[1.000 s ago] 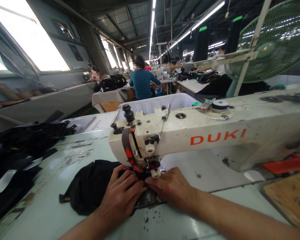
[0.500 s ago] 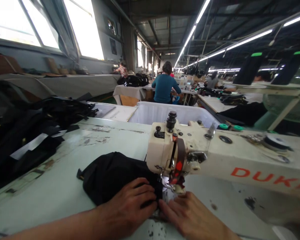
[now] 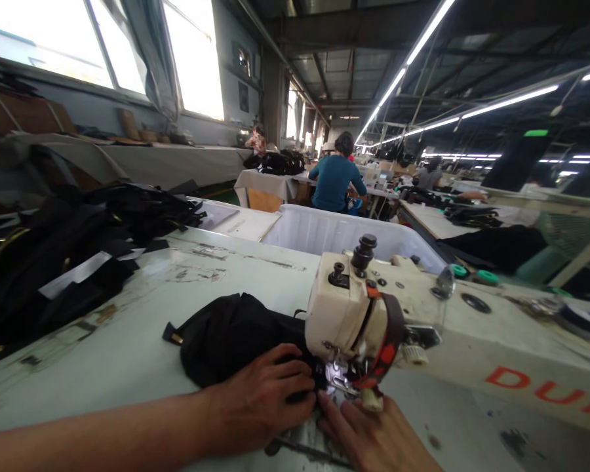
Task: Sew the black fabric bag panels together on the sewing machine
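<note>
A black fabric piece (image 3: pixel 231 337), bunched and rounded like a pouch, lies on the pale table, its right end under the presser foot of a cream sewing machine (image 3: pixel 324 305). A small tab with a gold-coloured bit sticks out at its left end. My left hand (image 3: pixel 270 390) presses on the fabric with curled fingers, just left of the lit needle area. Close in front of the presser foot, my right hand (image 3: pixel 371 429) has its fingers together at the fabric's near edge. The machine head partly covers that hand, and its fingertip contact is hard to make out.
A heap of black fabric pieces (image 3: pixel 78 229) covers the table's left side. Beyond the machine stands a white plastic bin (image 3: pixel 319 226). Green-topped thread spools (image 3: pixel 486 276) sit at right. A co-worker in a teal top (image 3: pixel 337 182) sits ahead, facing away.
The view has turned a little left, so the machine and bin appear farther right. Both hands stay at the fabric by the needle, with little visible shift of the cloth.
</note>
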Demonstrator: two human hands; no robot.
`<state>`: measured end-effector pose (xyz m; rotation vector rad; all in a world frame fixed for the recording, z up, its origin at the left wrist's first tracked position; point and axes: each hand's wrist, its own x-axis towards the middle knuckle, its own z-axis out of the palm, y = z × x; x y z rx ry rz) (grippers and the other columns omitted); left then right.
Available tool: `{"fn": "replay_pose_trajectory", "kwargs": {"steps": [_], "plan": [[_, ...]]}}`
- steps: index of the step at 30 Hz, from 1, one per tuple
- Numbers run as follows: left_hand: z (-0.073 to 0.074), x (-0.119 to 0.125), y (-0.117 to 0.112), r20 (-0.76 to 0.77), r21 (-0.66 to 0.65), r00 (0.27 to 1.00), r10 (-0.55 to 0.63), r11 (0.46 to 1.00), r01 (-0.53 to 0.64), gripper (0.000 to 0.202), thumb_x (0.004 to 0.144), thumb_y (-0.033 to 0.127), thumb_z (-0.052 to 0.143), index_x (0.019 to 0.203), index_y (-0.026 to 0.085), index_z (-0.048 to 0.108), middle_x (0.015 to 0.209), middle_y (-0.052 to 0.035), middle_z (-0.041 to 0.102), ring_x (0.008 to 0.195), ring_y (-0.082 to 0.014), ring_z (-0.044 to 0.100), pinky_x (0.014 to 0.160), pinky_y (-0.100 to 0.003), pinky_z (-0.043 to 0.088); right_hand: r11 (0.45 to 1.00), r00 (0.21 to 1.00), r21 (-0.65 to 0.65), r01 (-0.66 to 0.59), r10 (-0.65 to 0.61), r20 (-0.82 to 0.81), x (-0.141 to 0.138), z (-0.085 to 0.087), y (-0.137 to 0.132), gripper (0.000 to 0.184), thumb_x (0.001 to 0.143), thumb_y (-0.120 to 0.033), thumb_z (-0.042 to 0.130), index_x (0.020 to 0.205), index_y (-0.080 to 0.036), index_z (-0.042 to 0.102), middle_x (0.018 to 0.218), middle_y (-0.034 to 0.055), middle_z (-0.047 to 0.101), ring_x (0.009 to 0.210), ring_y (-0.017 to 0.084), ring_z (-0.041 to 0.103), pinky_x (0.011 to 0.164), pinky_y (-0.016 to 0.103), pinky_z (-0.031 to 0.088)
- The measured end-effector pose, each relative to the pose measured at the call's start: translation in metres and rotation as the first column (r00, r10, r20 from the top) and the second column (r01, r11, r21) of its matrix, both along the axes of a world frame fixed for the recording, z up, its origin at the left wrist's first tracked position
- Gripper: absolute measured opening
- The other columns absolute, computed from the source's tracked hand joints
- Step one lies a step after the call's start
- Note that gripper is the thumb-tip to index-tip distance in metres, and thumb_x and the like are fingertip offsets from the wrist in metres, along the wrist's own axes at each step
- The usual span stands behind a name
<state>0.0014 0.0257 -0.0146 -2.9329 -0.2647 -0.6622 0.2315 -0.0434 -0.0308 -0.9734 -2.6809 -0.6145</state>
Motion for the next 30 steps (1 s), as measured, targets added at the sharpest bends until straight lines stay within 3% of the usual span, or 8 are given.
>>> {"fn": "replay_pose_trajectory", "kwargs": {"steps": [9, 13, 19, 24, 30], "plan": [[0.001, 0.002, 0.007, -0.004, 0.017, 1.0, 0.024, 1.0, -0.024, 0.014, 0.093, 0.01, 0.052, 0.101, 0.016, 0.062, 0.102, -0.0067, 0.069, 0.107, -0.0206, 0.06, 0.107, -0.041, 0.036, 0.998, 0.997, 0.033, 0.057, -0.055, -0.047, -0.005, 0.005, 0.003, 0.022, 0.101, -0.022, 0.046, 0.116, -0.008, 0.053, 0.075, 0.0034, 0.07, 0.059, 0.016, 0.064, 0.049, 0.03, 0.036], [0.002, 0.004, 0.014, -0.012, -0.001, 1.0, 0.024, 1.0, -0.024, 0.016, 0.092, 0.011, 0.053, 0.104, 0.017, 0.061, 0.107, -0.0069, 0.068, 0.109, -0.0213, 0.059, 0.11, -0.042, 0.03, 0.992, 0.993, 0.057, 0.113, -0.111, -0.031, -0.001, -0.003, 0.002, 0.024, 0.102, -0.024, 0.043, 0.119, -0.011, 0.053, 0.08, 0.0036, 0.071, 0.061, 0.018, 0.067, 0.051, 0.031, 0.04], [-0.001, 0.005, 0.021, -0.03, -0.038, 0.998, 0.055, 0.998, -0.056, 0.015, 0.092, 0.013, 0.054, 0.104, 0.019, 0.061, 0.109, -0.0061, 0.067, 0.112, -0.0215, 0.057, 0.113, -0.042, 0.023, 0.981, 0.981, 0.014, 0.191, -0.191, -0.009, 0.002, -0.016, 0.0, 0.032, 0.098, -0.03, 0.054, 0.125, -0.015, 0.053, 0.084, 0.0046, 0.073, 0.068, 0.017, 0.069, 0.062, 0.029, 0.044], [-0.001, 0.005, 0.021, -0.04, -0.071, 0.995, 0.089, 0.993, -0.092, 0.027, 0.087, 0.008, 0.058, 0.11, 0.02, 0.058, 0.115, -0.0066, 0.065, 0.113, -0.0224, 0.056, 0.113, -0.044, 0.02, 0.98, 0.98, 0.04, 0.197, -0.196, -0.016, 0.005, -0.025, 0.001, 0.035, 0.101, -0.03, 0.044, 0.132, -0.014, 0.05, 0.077, 0.0046, 0.072, 0.064, 0.018, 0.069, 0.065, 0.03, 0.045], [-0.003, 0.006, 0.022, -0.021, -0.074, 0.994, 0.105, 0.992, -0.106, 0.02, 0.088, 0.008, 0.058, 0.105, 0.019, 0.058, 0.109, -0.0051, 0.067, 0.109, -0.0224, 0.058, 0.112, -0.047, 0.02, 0.985, 0.983, 0.041, 0.17, -0.166, -0.073, 0.002, -0.013, 0.005, 0.03, 0.103, -0.028, 0.039, 0.123, -0.016, 0.058, 0.074, 0.0032, 0.07, 0.058, 0.014, 0.066, 0.056, 0.026, 0.043]]}}
